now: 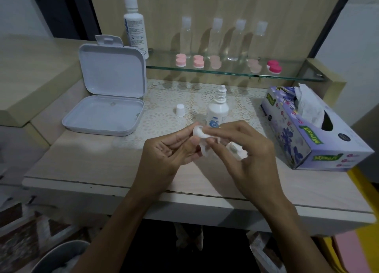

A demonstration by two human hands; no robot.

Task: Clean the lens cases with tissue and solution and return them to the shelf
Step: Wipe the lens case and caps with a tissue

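Observation:
My left hand [170, 151] pinches a clear white lens case [198, 131] above the table's front half. My right hand [244, 149] pinches a folded white tissue [207, 133] into the case's upper cup, and more tissue [235, 149] shows under its fingers. Right behind the hands stands a small solution bottle [218, 108] with its cap off. Its white cap [180, 109] sits to the left on the lace mat. Several pink lens cases [181, 60] and one magenta case [274, 66] lie on the glass shelf [231, 72].
An open white plastic box [106, 116] lies at the left. A purple tissue box [311, 129] sits at the right. A tall solution bottle [135, 24] and several clear bottles [215, 38] stand on the shelf. A bin [59, 258] is below at the left.

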